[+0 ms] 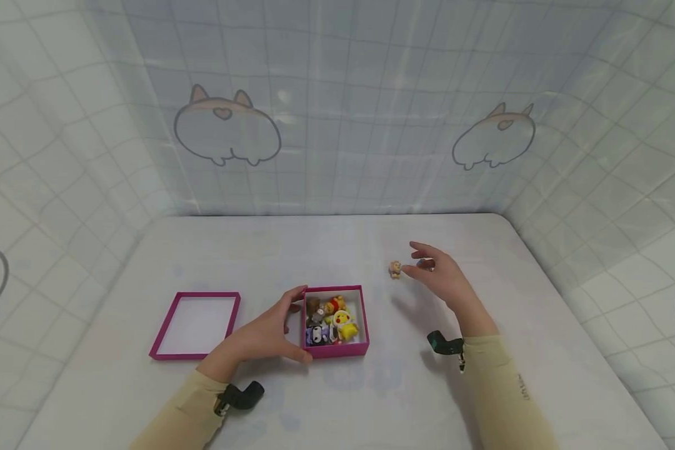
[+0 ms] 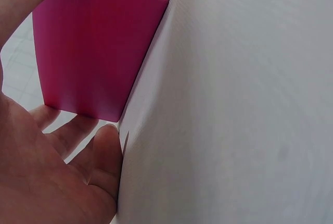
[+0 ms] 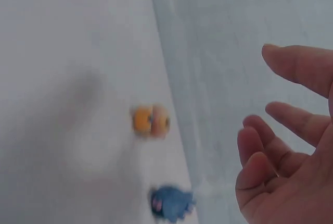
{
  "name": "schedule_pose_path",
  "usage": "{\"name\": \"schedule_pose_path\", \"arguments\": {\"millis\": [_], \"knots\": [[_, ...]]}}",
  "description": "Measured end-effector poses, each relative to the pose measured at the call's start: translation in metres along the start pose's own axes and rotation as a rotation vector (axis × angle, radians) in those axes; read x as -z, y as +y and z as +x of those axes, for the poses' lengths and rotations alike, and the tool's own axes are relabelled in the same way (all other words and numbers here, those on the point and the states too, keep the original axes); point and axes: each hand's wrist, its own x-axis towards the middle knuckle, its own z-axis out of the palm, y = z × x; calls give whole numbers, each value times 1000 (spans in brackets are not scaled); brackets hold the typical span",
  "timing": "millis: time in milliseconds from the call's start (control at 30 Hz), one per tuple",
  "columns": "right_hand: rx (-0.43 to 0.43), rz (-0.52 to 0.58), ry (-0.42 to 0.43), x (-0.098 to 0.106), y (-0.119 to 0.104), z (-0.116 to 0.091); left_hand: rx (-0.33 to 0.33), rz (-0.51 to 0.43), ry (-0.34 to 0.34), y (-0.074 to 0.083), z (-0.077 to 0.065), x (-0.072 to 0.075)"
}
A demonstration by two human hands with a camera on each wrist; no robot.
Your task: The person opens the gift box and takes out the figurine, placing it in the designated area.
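Observation:
My left hand (image 1: 264, 331) holds a magenta box (image 1: 337, 351) at its left side, thumb at the near left corner and a finger at the far left corner. In the left wrist view, fingertips lie along the box's wall (image 2: 99, 52). Several small figurines fill the box, among them a yellow one (image 1: 344, 325). My right hand (image 1: 441, 278) hovers over the table to the right, fingers loosely bent and nothing in them. Near its thumb stands a small orange-and-peach figurine (image 1: 395, 269). A blue figurine (image 3: 172, 202) is close by, mostly hidden behind the fingers in the head view.
A magenta-rimmed white lid (image 1: 194, 357) lies on the white table left of the box. A pale grid-patterned curtain (image 1: 337, 125) with animal drawings rises behind the table and along both sides.

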Motion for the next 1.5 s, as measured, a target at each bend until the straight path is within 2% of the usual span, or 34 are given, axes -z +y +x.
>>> {"name": "schedule_pose_path", "arguments": {"millis": [267,433,667,1100,1333,1500], "knots": [[154,17,-64,-25,-26,-10,6,3,2,4,-2,1],[271,-4,-136,-37,-41,-19,9,4,4,5,-3,1],[411,-34,-249,-55,-47,-26,3,6,-3,2,-1,0],[449,-111,-410,-79,-52,-31,-15,5,5,1,-1,-1],[480,-226,-454,-88,-56,-33,-37,1,1,-1,-1,-1],[495,-334,-452,-91,-61,-35,-43,0,3,-1,0,-1]]}}
